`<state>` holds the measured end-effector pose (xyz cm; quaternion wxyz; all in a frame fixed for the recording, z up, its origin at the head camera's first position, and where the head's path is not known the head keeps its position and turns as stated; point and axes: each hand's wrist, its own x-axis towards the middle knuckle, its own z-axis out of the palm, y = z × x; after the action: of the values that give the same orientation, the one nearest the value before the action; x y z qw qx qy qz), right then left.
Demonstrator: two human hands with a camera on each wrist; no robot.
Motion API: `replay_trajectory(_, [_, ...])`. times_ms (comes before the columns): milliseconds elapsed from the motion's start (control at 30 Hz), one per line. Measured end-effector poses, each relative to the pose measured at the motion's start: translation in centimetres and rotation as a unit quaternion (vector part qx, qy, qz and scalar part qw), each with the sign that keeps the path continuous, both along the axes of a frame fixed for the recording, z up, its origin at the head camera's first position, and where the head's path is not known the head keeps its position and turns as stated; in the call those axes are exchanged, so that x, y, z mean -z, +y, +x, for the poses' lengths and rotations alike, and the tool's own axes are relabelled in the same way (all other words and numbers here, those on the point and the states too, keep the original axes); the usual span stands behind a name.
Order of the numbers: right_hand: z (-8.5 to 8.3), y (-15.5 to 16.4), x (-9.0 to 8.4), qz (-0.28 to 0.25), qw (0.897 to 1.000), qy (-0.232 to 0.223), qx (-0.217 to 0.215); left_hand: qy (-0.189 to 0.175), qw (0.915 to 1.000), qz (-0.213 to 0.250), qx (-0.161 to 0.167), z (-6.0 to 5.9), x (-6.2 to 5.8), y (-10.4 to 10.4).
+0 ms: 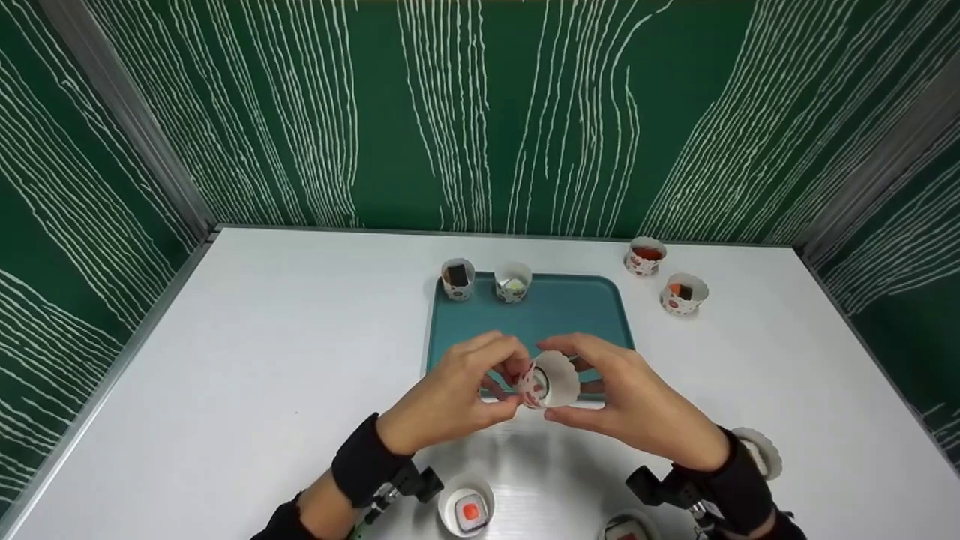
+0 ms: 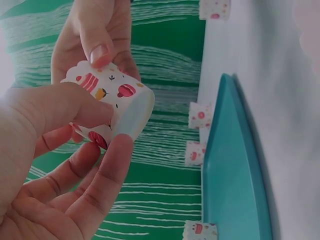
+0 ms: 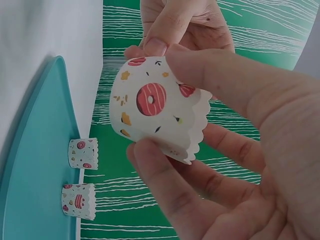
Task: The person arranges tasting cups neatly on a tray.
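Left hand (image 1: 450, 397) pinches the base of a paper cup (image 1: 551, 380); right hand (image 1: 637, 401) grips its scalloped rim. The cup lies sideways between both hands, axis left-right, above the teal tray's (image 1: 592, 307) near edge. Thin printed paper, tapered walls; apparently empty.

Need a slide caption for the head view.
Both hands, left hand and right hand, hold a patterned paper cupcake cup over a teal tray.
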<state>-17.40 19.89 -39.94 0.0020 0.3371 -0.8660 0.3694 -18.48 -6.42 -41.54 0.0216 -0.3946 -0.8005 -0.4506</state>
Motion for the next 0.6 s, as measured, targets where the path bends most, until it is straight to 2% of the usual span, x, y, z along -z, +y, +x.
replay_trajectory(200, [0.06, 0.03, 0.09, 0.003, 1.0, -0.004, -0.005, -0.004, 0.9999, -0.002, 0.009, -0.01, 0.06, 0.1])
replay_trajectory(433, [-0.02, -0.09, 0.21, 0.014, 1.0, 0.01, -0.012, 0.041, 0.9991, -0.008, 0.011, -0.04, 0.18, 0.11])
replay_trajectory(600, [-0.18, -0.14, 0.42, 0.025, 0.999, 0.019, -0.014, 0.047, 0.9987, -0.002, 0.02, -0.14, 0.05, -0.02])
